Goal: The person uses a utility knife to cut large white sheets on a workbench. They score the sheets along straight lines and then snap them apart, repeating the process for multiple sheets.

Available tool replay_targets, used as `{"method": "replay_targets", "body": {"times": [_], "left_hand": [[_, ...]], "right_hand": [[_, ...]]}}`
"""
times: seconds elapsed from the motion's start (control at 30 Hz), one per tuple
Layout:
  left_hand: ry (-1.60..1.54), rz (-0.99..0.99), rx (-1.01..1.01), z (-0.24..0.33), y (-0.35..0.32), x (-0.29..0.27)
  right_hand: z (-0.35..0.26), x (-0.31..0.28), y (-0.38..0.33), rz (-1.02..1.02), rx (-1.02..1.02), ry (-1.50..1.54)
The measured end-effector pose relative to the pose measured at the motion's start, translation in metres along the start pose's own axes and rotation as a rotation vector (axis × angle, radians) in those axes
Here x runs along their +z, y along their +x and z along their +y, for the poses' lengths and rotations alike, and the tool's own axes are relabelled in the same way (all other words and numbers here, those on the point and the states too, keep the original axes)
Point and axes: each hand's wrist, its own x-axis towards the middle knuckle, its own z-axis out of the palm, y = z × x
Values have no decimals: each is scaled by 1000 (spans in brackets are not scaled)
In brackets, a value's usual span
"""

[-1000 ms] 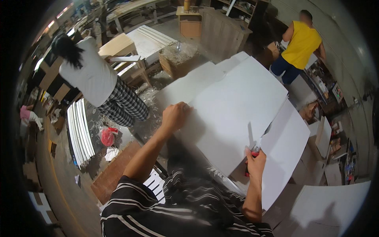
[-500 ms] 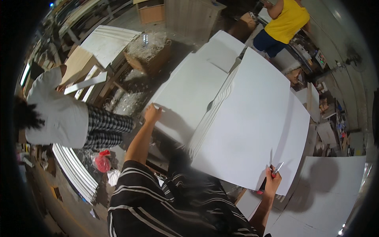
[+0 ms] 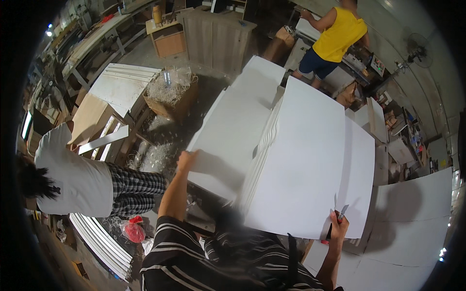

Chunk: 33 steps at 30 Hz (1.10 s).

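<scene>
Head: left hand (image 3: 187,158) (outstretched) farther from knife (image 3: 343,210)

On the floor (image 3: 213,80), a cardboard box (image 3: 180,107) brims with pale shavings (image 3: 167,90). Beyond it stand a grey wood-grain cabinet (image 3: 213,41) and a small wooden stand (image 3: 170,44), a yellow container (image 3: 157,14) near the stand's top left corner. The long counter (image 3: 90,46) at upper left carries a small red item (image 3: 108,18). White strips (image 3: 102,247) lie bundled on the floor, a red plastic bag (image 3: 133,232) near their right edge. One co-worker wears a white top (image 3: 73,177) and checked trousers (image 3: 133,189); another wears a yellow top (image 3: 340,36), with a round fan (image 3: 420,48) farther right.
</scene>
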Motion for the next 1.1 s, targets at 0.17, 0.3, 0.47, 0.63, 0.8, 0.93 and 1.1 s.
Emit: {"method": "replay_targets", "body": {"times": [0.17,0.3,0.47,0.63,0.8,0.93,1.1], "left_hand": [[61,137,101,28,-29,-12],[16,248,157,31,-36,-46],[-5,404,182,-1,-30,-126],[-15,889,455,-27,-46,-232],[-181,1008,345,-1,-137,-325],[-588,692,449,54,-247,-305],[-605,390,420,119,-354,-207]], "right_hand": [[8,-3,5,-17,-5,-11],[5,-9,0,-64,28,15],[11,-20,-12,-119,147,276],[32,-44,-3,-302,139,435],[56,-80,-3,-452,278,809],[72,-96,-26,-534,429,1079],[80,-133,-39,-566,316,1212]]}}
